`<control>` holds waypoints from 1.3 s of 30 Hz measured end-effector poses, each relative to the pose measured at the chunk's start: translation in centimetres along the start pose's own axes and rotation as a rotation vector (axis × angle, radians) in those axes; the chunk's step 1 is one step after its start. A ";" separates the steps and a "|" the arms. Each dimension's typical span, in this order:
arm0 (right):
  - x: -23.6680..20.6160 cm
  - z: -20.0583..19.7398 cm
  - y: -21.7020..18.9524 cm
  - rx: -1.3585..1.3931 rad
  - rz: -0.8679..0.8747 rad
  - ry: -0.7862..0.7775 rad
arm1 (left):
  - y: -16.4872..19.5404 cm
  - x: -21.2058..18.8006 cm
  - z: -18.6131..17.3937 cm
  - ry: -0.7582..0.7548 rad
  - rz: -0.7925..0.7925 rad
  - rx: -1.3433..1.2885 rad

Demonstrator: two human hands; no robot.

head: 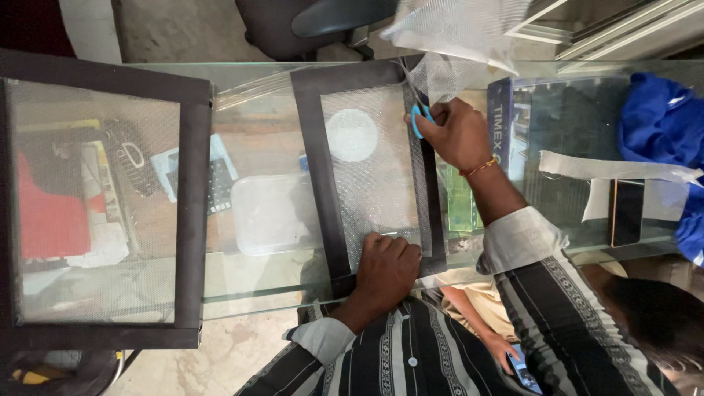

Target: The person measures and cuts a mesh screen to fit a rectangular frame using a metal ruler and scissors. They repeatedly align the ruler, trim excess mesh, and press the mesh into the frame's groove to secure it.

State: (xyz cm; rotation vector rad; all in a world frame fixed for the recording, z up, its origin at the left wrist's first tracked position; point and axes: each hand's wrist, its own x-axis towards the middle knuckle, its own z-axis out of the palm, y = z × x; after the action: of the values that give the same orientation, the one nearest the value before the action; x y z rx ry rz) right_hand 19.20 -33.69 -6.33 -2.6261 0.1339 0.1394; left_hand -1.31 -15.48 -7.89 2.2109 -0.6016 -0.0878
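A small black frame (317, 147) with grey mesh stretched over it lies on the glass table (257, 125). My left hand (386, 265) presses flat on the frame's near edge. My right hand (455, 132) holds blue-handled scissors (419, 116) at the frame's far right corner, where loose excess mesh (458, 37) bunches up past the edge.
A larger black mesh frame (192, 205) lies at the left of the table. A blue cloth (660, 125), strips of tape (609, 167) and a dark box (502, 125) sit at the right. A chair (315, 22) stands beyond the table. Another person sits below the glass holding a phone (522, 368).
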 end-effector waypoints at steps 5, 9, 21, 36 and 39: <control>0.2 -0.6 0.1 0.054 0.026 -0.072 | 0.0 -0.1 -0.1 0.020 0.011 0.002; 0.7 -1.1 0.6 -0.003 0.034 -0.116 | 0.1 -0.1 -0.3 0.011 0.006 0.001; -6.9 -8.7 9.5 -0.257 -0.021 -0.043 | 0.5 -0.4 -0.6 0.028 0.005 -0.027; -23.3 -10.9 17.2 -0.143 0.113 -0.261 | 1.9 -1.9 1.4 0.044 0.012 0.024; -24.2 -10.6 16.4 0.122 -0.023 -0.301 | 2.3 -2.2 1.4 -0.047 -0.046 -0.009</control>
State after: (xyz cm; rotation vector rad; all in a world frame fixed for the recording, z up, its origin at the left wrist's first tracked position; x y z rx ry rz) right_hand -5.91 -51.50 -1.98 -2.4509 0.0079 0.4993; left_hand -4.55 -16.73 -7.37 2.2200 -0.5752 -0.1664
